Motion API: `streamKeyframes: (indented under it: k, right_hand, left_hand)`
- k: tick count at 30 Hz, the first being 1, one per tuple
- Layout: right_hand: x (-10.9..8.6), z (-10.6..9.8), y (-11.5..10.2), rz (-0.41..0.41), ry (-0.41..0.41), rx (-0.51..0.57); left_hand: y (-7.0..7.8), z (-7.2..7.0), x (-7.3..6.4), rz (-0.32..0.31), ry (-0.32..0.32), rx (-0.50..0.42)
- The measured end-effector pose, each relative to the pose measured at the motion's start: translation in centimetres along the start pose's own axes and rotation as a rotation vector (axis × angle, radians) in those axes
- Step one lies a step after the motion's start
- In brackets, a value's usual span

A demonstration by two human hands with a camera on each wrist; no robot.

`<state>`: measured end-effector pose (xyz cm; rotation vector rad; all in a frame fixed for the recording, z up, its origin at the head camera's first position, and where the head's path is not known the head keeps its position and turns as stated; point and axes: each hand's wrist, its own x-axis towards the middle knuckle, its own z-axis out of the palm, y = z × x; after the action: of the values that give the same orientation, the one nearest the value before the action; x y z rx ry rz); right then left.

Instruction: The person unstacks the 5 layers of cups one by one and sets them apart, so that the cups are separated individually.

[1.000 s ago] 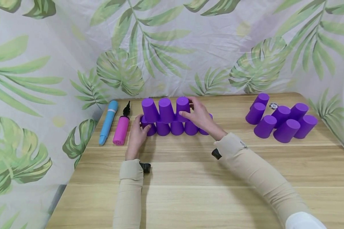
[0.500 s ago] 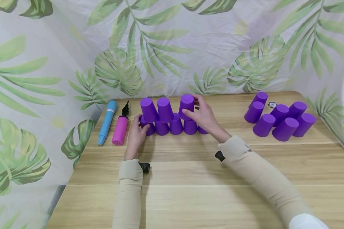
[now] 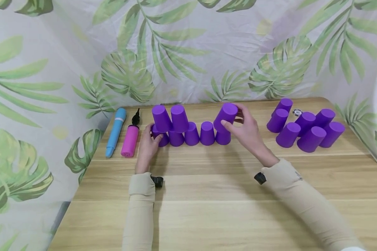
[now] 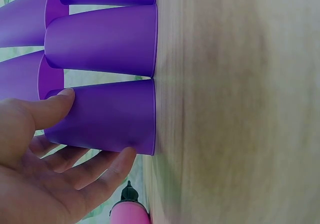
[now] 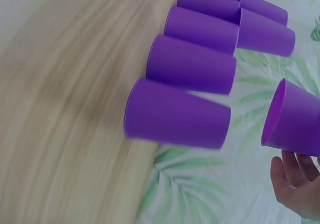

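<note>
Several purple cups stand upside down in a row on the table; two more, including an upper cup point(image 3: 179, 118), sit bridged over the row's left end. My left hand point(image 3: 148, 146) holds the leftmost bottom cup point(image 4: 105, 116), thumb near its top and fingers along its side. With my right hand point(image 3: 246, 130) I grip a purple cup point(image 3: 225, 116) by its side, mouth down and slightly tilted. It is raised above the row's right end, and in the right wrist view a gap shows between this held cup point(image 5: 295, 119) and the rightmost bottom cup point(image 5: 177, 114).
To the right stands a group of several upside-down purple cups point(image 3: 312, 139), with a poker chip point(image 3: 297, 112) behind them. A pink hand pump point(image 3: 130, 139) with a black nozzle and a blue wand-shaped object point(image 3: 115, 132) lie at the left. A leaf-print cloth point(image 3: 232, 52) hangs behind.
My right hand has lifted the third upper cup off the row and carried it to the right, over the rightmost bottom cup. My left hand has stayed at the leftmost cup.
</note>
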<state>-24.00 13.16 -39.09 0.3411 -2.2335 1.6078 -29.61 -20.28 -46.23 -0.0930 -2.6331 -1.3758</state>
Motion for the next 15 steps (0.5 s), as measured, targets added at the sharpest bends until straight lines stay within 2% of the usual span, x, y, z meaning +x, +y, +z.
streamKeyframes:
  k: [5,11,15]
  right_hand:
    - [-1.8,-2.9,-1.3,0.007,0.034,-0.055]
    - [-3.1,-7.1,1.1,0.016,0.129,-0.096]
    - [-4.6,-10.0,1.3,0.017,0.219,-0.123]
  left_hand:
    - [-0.1,0.1,0.0,0.009,0.004,0.015]
    - [0.0,0.0,0.1,0.010,0.013,0.001]
    - [-0.1,0.0,0.2,0.014,0.005,0.000]
